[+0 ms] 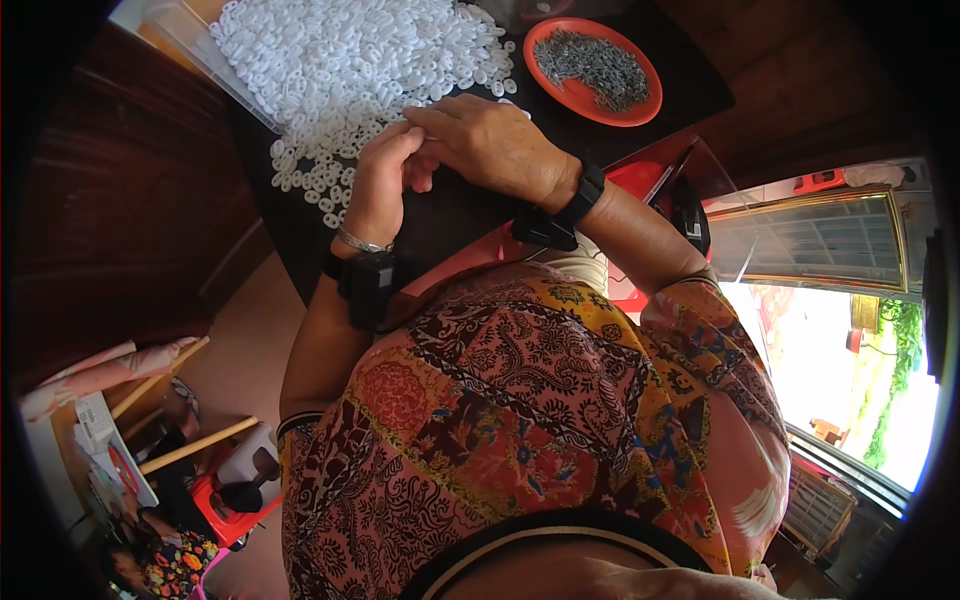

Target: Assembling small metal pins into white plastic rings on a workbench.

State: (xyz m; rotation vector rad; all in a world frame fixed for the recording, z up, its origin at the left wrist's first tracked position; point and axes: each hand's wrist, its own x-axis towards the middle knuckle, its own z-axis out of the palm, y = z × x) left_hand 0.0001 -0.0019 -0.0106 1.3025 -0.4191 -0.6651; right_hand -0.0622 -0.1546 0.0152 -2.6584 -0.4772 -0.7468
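Observation:
My left hand point(378, 190) and my right hand point(500, 145) meet over the dark table, just in front of a big heap of small white oval plastic pieces point(350, 50) with holes in them. Both hands are closed, the fingertips pinched together. Whatever lies between them is too small and too covered by fingers to make out. Loose white pieces point(318, 180) spread beside my left hand. Beyond my right hand stands an orange-red plate point(648, 104) of small grey metal parts point(592, 68).
A clear plastic tray point(235, 85) edges the heap on the left. The dark tabletop point(450, 215) ends close to my body. A red stool point(235, 510) and wooden poles point(200, 445) are at the lower left. On the right is a bright opening point(840, 370).

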